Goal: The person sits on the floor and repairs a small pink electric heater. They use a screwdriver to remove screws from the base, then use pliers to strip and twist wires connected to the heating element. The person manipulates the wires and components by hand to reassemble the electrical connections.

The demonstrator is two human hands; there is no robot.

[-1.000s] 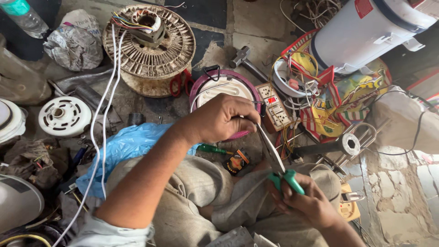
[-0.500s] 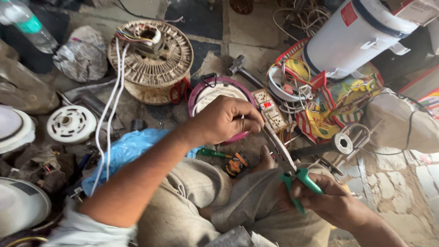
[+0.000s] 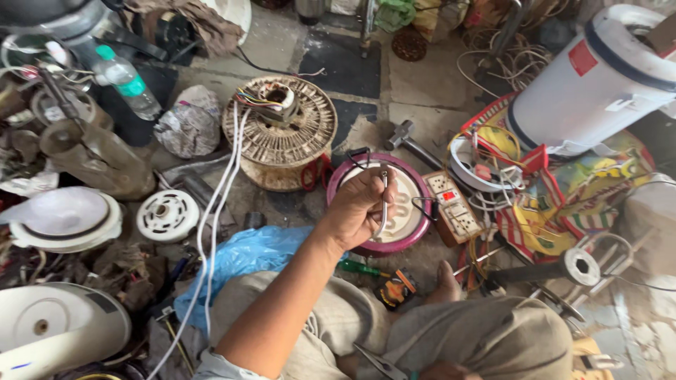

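Observation:
My left hand point(image 3: 355, 211) is stretched out over a round pink-rimmed heater plate point(image 3: 415, 225) on the floor. It pinches a thin pale wire point(image 3: 383, 200) that stands upright between the fingers. Only a sliver of my right hand point(image 3: 442, 370) shows at the bottom edge, behind my knee. It holds pliers point(image 3: 379, 362) with green grips, their metal jaws pointing left over my lap.
A wound fan motor point(image 3: 279, 130) with white cables sits behind the plate. Around it lie a socket board point(image 3: 454, 205), a hammer point(image 3: 407, 137), a white drum point(image 3: 595, 84), a blue plastic bag point(image 3: 246, 257), a white disc point(image 3: 167, 215) and a water bottle point(image 3: 127, 81).
My left hand has turned the wire from slanting toward the pliers to upright over the plate. My right hand with the pliers has dropped to the bottom edge. The view has tilted up.

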